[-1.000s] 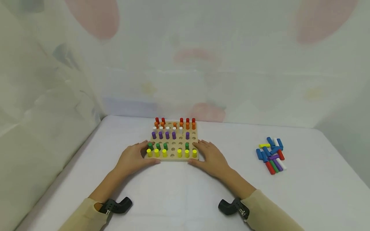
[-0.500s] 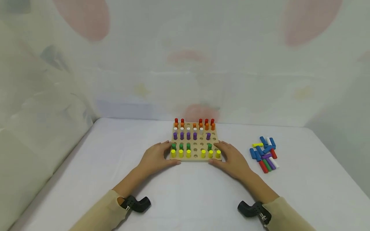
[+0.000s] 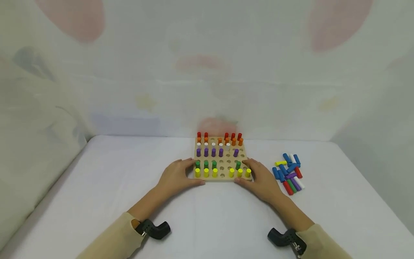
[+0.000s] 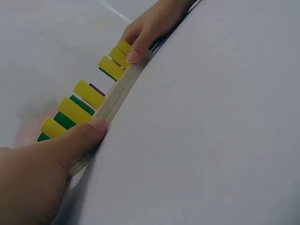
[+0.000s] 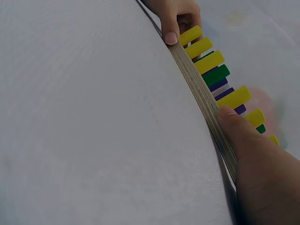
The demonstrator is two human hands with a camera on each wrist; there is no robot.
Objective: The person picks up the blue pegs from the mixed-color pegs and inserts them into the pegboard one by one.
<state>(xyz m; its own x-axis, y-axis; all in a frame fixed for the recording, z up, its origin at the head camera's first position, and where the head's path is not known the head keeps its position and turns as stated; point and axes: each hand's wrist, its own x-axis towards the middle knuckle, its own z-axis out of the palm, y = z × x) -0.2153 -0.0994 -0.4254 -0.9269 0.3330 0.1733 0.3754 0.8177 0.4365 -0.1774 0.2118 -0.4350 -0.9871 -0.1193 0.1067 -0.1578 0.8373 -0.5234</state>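
A wooden pegboard (image 3: 222, 179) lies on the white table, with upright pegs in rows of red, orange, white, purple, green and yellow and some bare holes. My left hand (image 3: 176, 176) grips its front left corner, thumb along the front edge and fingers at the side. At the front right corner, my right hand (image 3: 261, 178) holds the board the same way. Both wrist views show a thumb pressed on the layered wood edge (image 4: 117, 98), beside the yellow pegs (image 5: 234, 97). The fingertips under or behind the board are partly hidden.
Right of the board lies a loose pile of pegs, with blue pegs (image 3: 292, 167), red, white, purple and green ones and a yellow peg (image 3: 280, 163). A pale patterned cloth (image 3: 207, 72) hangs behind the table's back edge.
Both hands have slid the pegboard to the right, closer to the loose pegs, mostly in the first half second. The head view has turned slightly right. The grip looks the same.
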